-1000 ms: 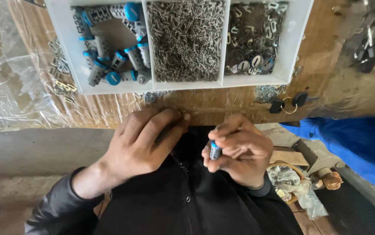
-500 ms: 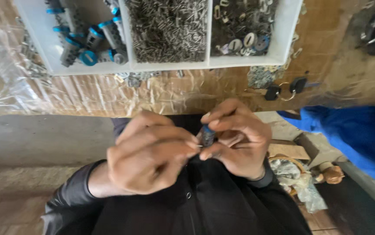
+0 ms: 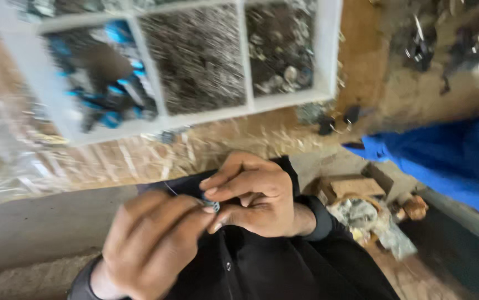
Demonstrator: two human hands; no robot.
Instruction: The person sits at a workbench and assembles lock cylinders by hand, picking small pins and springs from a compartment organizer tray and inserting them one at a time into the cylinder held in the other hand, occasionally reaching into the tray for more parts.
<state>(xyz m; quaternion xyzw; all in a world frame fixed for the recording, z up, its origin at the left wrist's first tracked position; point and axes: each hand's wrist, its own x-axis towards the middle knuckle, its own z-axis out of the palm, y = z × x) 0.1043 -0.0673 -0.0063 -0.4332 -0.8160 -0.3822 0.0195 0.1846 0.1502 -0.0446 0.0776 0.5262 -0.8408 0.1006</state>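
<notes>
Both hands meet in front of my chest, over my dark shirt. My right hand [image 3: 253, 194] pinches a small blue and grey part [image 3: 211, 204] between thumb and fingers. My left hand [image 3: 150, 244] closes its fingertips on the same small part from the left; a thin wire-like piece sticks up beside it. The picture is blurred, so the part's shape is unclear. A white compartment tray [image 3: 328, 50] lies on the table beyond the hands, holding blue-capped pieces [image 3: 109, 94], a heap of thin grey metal pieces [image 3: 197, 55] and mixed small rings [image 3: 281, 55].
A wooden table top [image 3: 361, 61] covered partly with clear plastic film [image 3: 6, 166] carries the tray. Dark small parts [image 3: 336, 119] lie at its edge. Blue cloth [image 3: 445, 155] is at the right; a cardboard box [image 3: 350, 186] and crumpled scraps [image 3: 372, 222] sit on the floor.
The view has swung and blurred, and the tray now appears larger and tilted. My hands stay joined on the small part, with the left hand now lower and the right hand above.
</notes>
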